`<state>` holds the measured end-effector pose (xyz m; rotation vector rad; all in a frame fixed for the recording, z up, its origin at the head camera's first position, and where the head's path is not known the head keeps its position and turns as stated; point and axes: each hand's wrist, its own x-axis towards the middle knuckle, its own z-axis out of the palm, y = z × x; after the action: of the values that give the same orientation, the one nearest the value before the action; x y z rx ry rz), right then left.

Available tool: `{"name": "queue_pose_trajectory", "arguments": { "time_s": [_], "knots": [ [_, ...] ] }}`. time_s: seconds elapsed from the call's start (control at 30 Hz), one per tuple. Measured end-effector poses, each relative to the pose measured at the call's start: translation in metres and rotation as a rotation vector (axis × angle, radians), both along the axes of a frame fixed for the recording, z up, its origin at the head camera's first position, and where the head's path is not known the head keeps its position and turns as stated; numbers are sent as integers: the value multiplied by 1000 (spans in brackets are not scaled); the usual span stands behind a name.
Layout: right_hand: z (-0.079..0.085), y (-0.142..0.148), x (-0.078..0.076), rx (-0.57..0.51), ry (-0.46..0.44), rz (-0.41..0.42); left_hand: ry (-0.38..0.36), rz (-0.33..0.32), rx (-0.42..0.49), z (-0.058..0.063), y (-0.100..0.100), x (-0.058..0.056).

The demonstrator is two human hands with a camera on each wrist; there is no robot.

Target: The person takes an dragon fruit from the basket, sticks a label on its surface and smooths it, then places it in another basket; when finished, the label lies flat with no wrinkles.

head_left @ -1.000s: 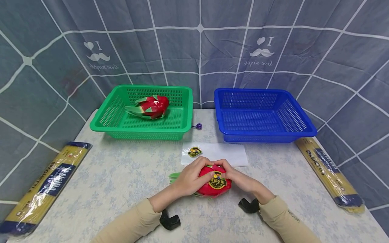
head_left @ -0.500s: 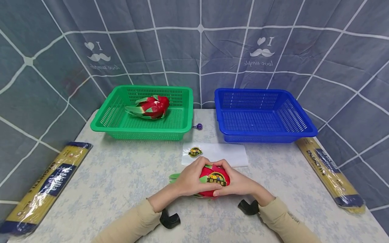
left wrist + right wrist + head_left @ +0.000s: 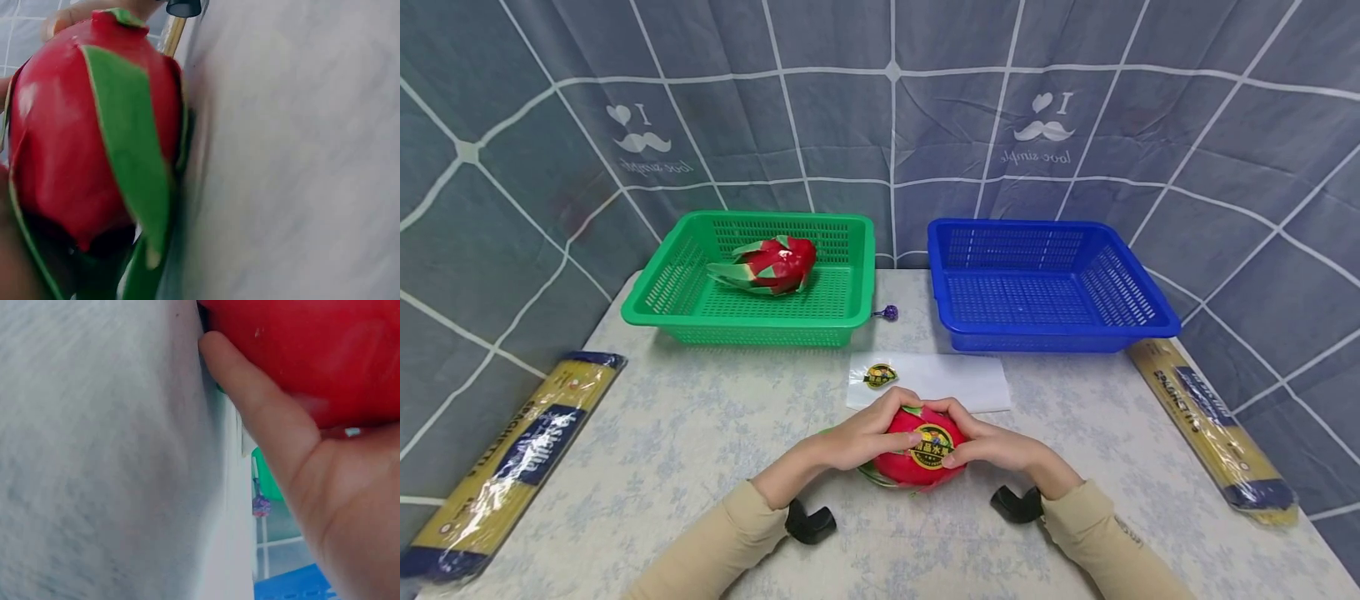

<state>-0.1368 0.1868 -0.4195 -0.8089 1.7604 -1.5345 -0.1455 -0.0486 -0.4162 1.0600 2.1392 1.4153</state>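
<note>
A red dragon fruit [image 3: 910, 473] with green scales lies on the table in front of me, between both hands. My left hand [image 3: 857, 437] grips its left side, thumb lying over the front at the edge of a round black-and-yellow sticker [image 3: 931, 454]. From the other side my right hand [image 3: 1000, 443] holds the fruit, its thumb at the sticker's lower right edge. Close up in the left wrist view, the dragon fruit [image 3: 59, 137] shows a long green scale. In the right wrist view, a finger of the right hand [image 3: 350, 494] reaches along the fruit's underside.
Behind are a green basket [image 3: 745, 320] with another dragon fruit [image 3: 786, 265] and a blue basket [image 3: 1037, 327]. A wrapped lollipop [image 3: 890, 312] lies between them. White paper [image 3: 955, 379] bears a leaf-shaped sticker [image 3: 880, 375]. Spaghetti packs [image 3: 527, 450] [image 3: 1213, 425] flank the table.
The thumbs pressed low over the sticker half a second ago; now they lie apart on either side of it. The left hand has shifted slightly left, and more of the sticker shows.
</note>
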Motion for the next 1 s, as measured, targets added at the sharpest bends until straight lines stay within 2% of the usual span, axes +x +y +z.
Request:
{"name": "queue_pose_trajectory", "arguments": {
  "time_s": [0.03,0.1,0.2,0.27,0.33,0.43,0.53,0.77,0.9,1.0],
  "knots": [
    [0,-1,0,-13,5,2,-27,43,10,0,1,2],
    [-1,-3,2,-7,55,-17,-34,155,30,-2,5,6],
    [-2,-8,5,33,134,-79,28,333,54,-6,12,12],
    [-1,-10,7,79,180,-138,77,393,65,-8,16,14],
    [0,-12,8,107,192,-185,95,411,74,-8,17,14],
    [2,-13,8,141,219,-223,98,404,64,-7,18,14],
    [6,-10,7,173,244,-218,80,379,50,-5,17,14],
    [23,6,6,274,314,-151,-75,190,83,3,9,7],
    [28,20,0,278,261,-117,-76,111,45,6,-1,-3],
    [33,38,-7,239,231,-102,-116,75,100,6,-11,-15]
  ]
}}
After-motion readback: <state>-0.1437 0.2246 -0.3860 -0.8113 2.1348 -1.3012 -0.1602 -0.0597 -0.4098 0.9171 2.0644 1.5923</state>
